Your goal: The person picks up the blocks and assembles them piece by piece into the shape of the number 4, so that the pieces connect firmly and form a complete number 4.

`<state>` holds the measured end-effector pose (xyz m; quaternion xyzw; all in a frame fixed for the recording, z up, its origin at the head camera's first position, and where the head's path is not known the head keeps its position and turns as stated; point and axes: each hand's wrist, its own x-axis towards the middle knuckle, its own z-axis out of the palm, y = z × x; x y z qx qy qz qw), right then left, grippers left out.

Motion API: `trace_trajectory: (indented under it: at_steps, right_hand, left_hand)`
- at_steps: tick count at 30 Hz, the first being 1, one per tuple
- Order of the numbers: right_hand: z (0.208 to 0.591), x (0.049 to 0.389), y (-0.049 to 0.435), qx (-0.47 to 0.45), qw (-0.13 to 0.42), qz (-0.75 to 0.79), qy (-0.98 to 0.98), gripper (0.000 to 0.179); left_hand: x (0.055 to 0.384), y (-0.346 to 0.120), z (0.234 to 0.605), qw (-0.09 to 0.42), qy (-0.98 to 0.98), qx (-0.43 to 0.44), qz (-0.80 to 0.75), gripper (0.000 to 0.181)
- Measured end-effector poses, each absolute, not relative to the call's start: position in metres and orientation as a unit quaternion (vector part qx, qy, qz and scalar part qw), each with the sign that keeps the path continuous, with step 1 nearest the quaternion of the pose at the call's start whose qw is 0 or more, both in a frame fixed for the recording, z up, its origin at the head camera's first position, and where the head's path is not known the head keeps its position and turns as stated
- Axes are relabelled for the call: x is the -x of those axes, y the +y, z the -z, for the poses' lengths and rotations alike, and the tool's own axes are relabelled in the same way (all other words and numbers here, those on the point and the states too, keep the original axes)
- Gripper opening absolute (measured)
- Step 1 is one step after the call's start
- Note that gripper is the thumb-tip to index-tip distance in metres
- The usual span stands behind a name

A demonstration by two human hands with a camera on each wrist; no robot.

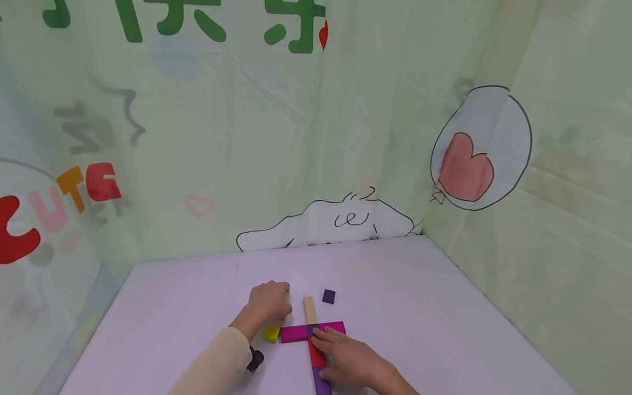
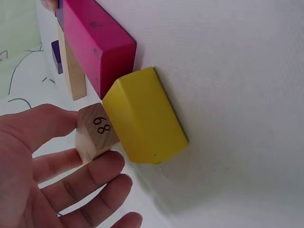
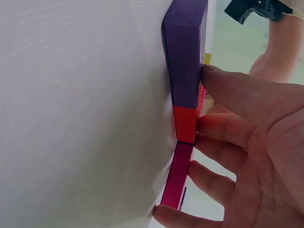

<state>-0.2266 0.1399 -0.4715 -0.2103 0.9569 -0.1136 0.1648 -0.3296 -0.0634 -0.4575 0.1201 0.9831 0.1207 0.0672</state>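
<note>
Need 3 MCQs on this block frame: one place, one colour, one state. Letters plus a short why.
1. Where does the small purple cube lie?
A. Apart on the table, beyond the magenta bar
B. On top of the yellow block
C. Under the right hand

2. What colour is the block just beside the numbered wooden cube?
A. Green
B. Yellow
C. Black

3. How does the right hand meet the row of blocks?
A. It lifts the row off the table
B. It hangs well clear of it
C. Its straight fingers rest against the purple and red blocks

Answers:
1 A: the head view shows it alone on the table, past the magenta bar.
2 B: the left wrist view shows yellow next to the numbered wooden cube at the left hand.
3 C: the right wrist view shows flat fingers on the purple block and red block.
</note>
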Motion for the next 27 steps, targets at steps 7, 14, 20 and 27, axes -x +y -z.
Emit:
trace_trajectory:
  at_steps: [7, 14, 20, 27]
  right_hand:
    - [0.4695, 0.2249, 0.1425, 0.234, 0.146, 0.116, 0.954, 0.063]
    - [0.4661, 0.2234, 0.1436, 0.24, 0.14, 0.118, 0.953, 0.064]
    - [0.4655, 0.2249, 0.143, 0.236, 0.142, 0.119, 0.954, 0.064]
    - [0.4678, 0.2253, 0.1428, 0.226, 0.151, 0.119, 0.955, 0.063]
  left_hand:
    - [0.3298, -0.0629, 0.4613, 0.08, 0.985, -0.115, -0.105, 0.042]
    - [0.3298, -0.0617, 0.4608, 0.089, 0.985, -0.115, -0.092, 0.042]
    - [0.3276, -0.0598, 0.4567, 0.096, 0.985, -0.115, -0.083, 0.04]
    - [0.324, -0.0584, 0.4563, 0.1, 0.986, -0.114, -0.069, 0.039]
